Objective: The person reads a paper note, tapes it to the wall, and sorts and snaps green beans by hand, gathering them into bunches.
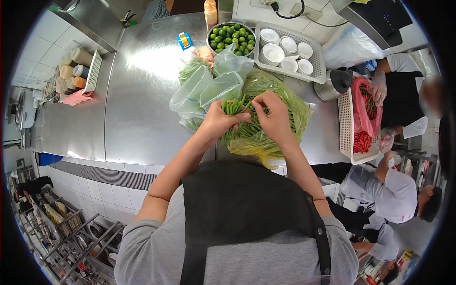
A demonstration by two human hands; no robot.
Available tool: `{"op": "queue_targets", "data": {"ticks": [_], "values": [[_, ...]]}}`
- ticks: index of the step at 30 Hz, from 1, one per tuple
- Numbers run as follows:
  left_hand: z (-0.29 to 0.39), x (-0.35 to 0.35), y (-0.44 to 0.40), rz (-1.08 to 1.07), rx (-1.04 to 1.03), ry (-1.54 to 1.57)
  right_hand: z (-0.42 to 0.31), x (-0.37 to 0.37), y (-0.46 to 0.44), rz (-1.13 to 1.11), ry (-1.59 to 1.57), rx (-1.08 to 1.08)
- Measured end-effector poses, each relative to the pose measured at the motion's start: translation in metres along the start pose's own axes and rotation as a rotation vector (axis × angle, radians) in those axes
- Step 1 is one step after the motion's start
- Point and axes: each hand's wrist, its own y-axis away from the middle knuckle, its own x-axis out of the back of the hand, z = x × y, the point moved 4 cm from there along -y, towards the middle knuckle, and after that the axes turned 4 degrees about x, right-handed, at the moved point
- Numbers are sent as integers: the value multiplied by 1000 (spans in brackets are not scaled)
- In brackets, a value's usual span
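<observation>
A bunch of green beans (232, 108) is wrapped in the fingers of my left hand (219, 119), its ends pointing up and away. Close on its right, my right hand (274, 116) is closed in a pinch at the bunch's edge; what its fingertips hold is too small to make out. Under both hands lies an open yellowish plastic bag (297, 108) with more long green beans (247, 134) inside. Clear plastic bags (218, 88) with greens lie just beyond my left hand.
Beyond stand a bowl of limes (231, 39), a tray (319, 71) of white dishes, an orange-topped bottle (210, 13) and a metal pitcher (327, 88). At right, a co-worker's gloved hands are at a basket (346, 124) of red chillies. More people stand behind.
</observation>
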Motion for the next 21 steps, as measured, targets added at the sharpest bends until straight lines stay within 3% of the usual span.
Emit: {"op": "queue_targets", "data": {"ticks": [4,6,7,9,10,12,16,18,19,21], "values": [[-2,-2,-1,-3,0,4,17,1,2,177,242,109],[2,-1,2,63,-23,161,45,5,10,-104,422,-297],[1,0,1,64,-22,160,49,9,11,-105,420,-298],[2,4,-1,74,-87,378,60,6,18,-310,255,-521],[2,5,-1,71,-85,378,60,4,21,-308,256,-523],[5,8,-1,80,-139,488,47,-11,27,-223,-427,-490],[11,4,-1,115,-177,502,11,-20,24,-168,-570,-450],[15,3,1,143,-210,527,2,-14,18,-74,-386,-220],[15,4,2,145,-212,526,0,-12,16,-75,-388,-218],[14,6,3,159,-234,501,-11,-9,12,-199,-405,-107]]}}
